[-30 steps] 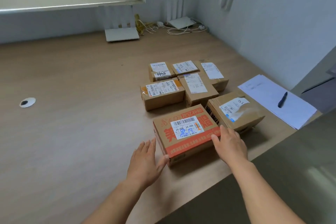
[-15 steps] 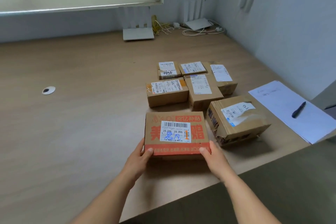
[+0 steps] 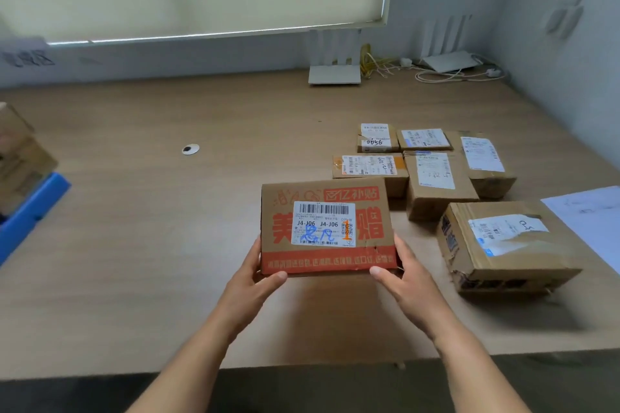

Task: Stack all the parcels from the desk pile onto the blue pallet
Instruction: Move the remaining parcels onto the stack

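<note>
A brown parcel with red print and a white barcode label (image 3: 327, 228) is lifted above the wooden desk (image 3: 151, 245). My left hand (image 3: 250, 282) grips its near left corner and my right hand (image 3: 407, 278) grips its near right corner, thumbs on top. Several more brown parcels lie on the desk to the right, the nearest a larger box with a torn side (image 3: 503, 248), the others in a cluster behind it (image 3: 432, 174). At the far left edge the blue pallet (image 3: 30, 211) shows, with stacked parcels (image 3: 20, 157) on it, blurred.
A white sheet of paper (image 3: 593, 221) lies at the right edge. Two white routers (image 3: 333, 72) and cables (image 3: 453, 74) sit at the back by the wall. A round cable hole (image 3: 190, 149) marks the desk's middle. The desk's front edge runs near my forearms.
Both hands closed on the red-printed parcel and raised it off the desk. The view has swung left, bringing the blue pallet into sight.
</note>
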{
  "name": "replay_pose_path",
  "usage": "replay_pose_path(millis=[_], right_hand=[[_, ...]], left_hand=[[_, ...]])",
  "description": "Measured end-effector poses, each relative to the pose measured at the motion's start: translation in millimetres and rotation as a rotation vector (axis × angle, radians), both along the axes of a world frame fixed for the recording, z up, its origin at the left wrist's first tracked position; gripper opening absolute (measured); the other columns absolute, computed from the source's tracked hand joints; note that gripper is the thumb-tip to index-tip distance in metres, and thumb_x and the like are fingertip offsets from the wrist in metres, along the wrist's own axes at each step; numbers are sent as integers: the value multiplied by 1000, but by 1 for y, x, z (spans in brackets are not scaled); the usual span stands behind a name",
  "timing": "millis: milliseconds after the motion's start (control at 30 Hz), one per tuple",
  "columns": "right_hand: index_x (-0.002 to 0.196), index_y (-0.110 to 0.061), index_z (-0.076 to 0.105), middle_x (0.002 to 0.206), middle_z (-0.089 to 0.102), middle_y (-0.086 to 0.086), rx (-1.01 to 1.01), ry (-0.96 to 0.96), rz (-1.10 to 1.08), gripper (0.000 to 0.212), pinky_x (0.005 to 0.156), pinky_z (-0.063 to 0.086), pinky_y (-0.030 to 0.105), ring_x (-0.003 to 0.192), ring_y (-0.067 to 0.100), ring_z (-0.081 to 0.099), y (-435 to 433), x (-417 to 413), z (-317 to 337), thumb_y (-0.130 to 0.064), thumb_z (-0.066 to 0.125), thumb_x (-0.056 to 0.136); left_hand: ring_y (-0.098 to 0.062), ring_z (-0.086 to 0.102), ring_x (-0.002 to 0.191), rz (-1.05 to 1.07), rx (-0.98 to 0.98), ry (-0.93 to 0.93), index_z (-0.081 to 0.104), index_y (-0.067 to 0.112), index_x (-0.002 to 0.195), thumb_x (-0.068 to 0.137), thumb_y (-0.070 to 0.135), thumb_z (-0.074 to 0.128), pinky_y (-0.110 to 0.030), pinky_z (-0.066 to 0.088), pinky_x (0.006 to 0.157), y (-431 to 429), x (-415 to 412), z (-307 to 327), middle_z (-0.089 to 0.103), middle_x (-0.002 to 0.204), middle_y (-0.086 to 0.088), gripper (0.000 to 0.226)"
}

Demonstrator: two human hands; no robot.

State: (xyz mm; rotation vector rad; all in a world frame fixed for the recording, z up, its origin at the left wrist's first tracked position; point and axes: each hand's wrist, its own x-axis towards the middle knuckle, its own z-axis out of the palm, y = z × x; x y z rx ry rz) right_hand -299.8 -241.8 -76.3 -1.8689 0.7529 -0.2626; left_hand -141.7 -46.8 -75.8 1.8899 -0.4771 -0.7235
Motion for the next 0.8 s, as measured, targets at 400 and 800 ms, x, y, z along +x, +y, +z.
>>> replay_pose_path(millis=[400,800], right_hand=[[144,-37,26,116,51,-19,-122,-176,103,66,97,40,26,110,5,50,53,60,39,-21,61,90],[132,-22,49,112,61,-5,-145,-370,135,50,82,48,28,98,8,59,194,158,67,-27,65,85]], left_hand=[[0,59,107,203,-76,-184,23,50,143,87,28,65,-28,46,95,81,27,33,63,115,19,73],[-4,52,113,395,-68,-322,20,41,146,87,42,61,-24,39,93,237,86,84,55,121,17,72]])
